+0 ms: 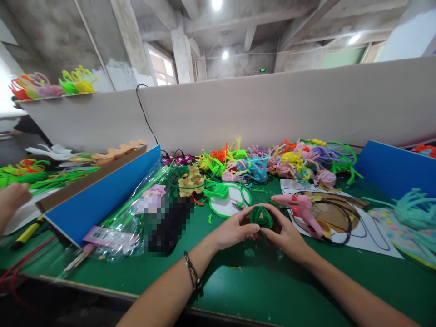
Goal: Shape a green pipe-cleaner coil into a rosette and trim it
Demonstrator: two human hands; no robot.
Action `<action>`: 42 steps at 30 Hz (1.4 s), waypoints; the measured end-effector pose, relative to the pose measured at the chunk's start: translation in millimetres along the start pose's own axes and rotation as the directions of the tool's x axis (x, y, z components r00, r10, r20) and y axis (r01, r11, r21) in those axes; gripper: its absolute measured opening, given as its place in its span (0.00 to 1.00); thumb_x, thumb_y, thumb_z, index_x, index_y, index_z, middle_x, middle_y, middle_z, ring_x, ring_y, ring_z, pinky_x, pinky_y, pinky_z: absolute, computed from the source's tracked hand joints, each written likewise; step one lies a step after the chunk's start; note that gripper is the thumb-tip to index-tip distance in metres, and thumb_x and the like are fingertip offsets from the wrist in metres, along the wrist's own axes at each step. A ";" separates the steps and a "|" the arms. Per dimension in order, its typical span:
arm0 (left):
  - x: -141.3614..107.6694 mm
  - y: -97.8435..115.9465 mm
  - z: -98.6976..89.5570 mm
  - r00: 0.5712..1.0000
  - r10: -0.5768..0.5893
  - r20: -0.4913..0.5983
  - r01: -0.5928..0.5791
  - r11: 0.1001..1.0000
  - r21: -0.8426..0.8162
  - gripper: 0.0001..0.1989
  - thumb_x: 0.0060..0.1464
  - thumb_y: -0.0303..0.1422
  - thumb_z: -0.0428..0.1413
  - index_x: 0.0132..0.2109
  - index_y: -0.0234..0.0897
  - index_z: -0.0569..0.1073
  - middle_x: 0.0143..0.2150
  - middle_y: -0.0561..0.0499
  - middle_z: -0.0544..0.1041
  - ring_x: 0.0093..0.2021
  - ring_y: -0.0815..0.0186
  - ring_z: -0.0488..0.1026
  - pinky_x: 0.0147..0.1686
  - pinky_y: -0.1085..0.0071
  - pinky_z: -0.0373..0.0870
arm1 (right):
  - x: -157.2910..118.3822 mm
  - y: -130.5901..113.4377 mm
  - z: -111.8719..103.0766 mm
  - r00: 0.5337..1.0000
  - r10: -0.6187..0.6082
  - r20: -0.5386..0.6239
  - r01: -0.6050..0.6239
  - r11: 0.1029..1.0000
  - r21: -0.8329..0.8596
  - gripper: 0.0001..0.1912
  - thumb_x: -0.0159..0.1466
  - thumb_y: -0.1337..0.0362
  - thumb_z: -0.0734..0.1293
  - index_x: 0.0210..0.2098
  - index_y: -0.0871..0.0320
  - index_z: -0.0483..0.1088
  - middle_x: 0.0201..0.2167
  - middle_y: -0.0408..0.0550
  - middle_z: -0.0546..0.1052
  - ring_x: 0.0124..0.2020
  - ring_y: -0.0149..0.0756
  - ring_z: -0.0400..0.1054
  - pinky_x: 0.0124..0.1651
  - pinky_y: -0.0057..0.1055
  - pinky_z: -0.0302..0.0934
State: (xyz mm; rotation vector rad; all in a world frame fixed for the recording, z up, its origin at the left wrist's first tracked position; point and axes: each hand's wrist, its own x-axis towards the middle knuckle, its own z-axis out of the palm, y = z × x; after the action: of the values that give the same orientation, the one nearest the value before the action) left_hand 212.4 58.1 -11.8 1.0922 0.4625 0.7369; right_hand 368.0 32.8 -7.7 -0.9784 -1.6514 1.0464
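Between both hands, above the green table, is a dark green fuzzy ball [261, 217] that looks wound from pipe cleaner, with a small yellowish spot on its front. My left hand [235, 230] grips it from the left, thumb pressed low on its near side. On the other side my right hand [284, 234] curls around it, its thumb close to the left one. Just behind the hands lies a white disc [221, 206] with a bright green rim. To the right, a pink glue gun [301, 211] rests on white paper, its red light showing.
A heap of colourful pipe cleaners [259, 161] lines the back. Blue divider boards [112, 195] stand left and right. A clear plastic bag [136, 227] lies left, near a blurred black item [170, 227]. Another person's hand [13, 202] shows at far left.
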 end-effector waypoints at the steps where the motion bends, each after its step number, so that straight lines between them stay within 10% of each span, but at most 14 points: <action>1: -0.2 -0.1 0.0 1.000 0.009 -0.004 -0.009 1.000 0.025 0.35 0.36 0.37 0.64 0.54 0.38 0.66 0.34 0.52 0.70 0.26 0.75 0.64 0.31 0.73 0.58 | 0.3 1.0 -0.1 1.000 -0.006 -0.011 0.006 1.000 -0.006 0.22 0.53 0.56 0.66 0.46 0.55 0.61 0.43 0.51 0.72 0.44 0.42 0.68 0.48 0.40 0.63; 14: -2.7 13.7 6.6 0.990 0.071 -0.122 -0.036 0.962 0.272 0.28 0.34 0.39 0.64 0.44 0.33 0.70 0.27 0.55 0.70 0.25 0.73 0.65 0.28 0.74 0.60 | -0.2 3.3 -1.7 0.998 -0.060 0.033 0.065 0.985 -0.162 0.25 0.57 0.50 0.60 0.50 0.55 0.60 0.50 0.54 0.66 0.56 0.43 0.58 0.58 0.41 0.51; 22: -6.8 20.2 16.3 0.953 0.169 -0.252 -0.081 0.942 0.325 0.17 0.33 0.40 0.60 0.28 0.33 0.68 0.17 0.60 0.65 0.20 0.75 0.60 0.24 0.76 0.56 | -4.8 -9.9 9.4 0.996 -0.008 -0.083 -0.005 0.989 -0.149 0.23 0.52 0.54 0.64 0.43 0.56 0.54 0.30 0.43 0.67 0.19 0.26 0.58 0.23 0.27 0.56; 42: -45.9 16.2 22.3 0.858 0.223 -0.462 -0.044 0.930 0.366 0.10 0.38 0.37 0.56 0.26 0.35 0.65 0.14 0.60 0.63 0.17 0.75 0.60 0.21 0.77 0.54 | -33.5 -28.8 40.9 0.970 -0.146 -0.192 0.085 0.953 -0.291 0.08 0.57 0.61 0.60 0.24 0.57 0.63 0.17 0.41 0.68 0.18 0.29 0.63 0.22 0.25 0.58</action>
State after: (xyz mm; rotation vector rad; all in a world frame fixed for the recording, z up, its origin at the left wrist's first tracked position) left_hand 191.2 14.7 11.3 1.2677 0.9950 1.1024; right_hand 333.7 -15.8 1.1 -1.1200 -1.6841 0.6143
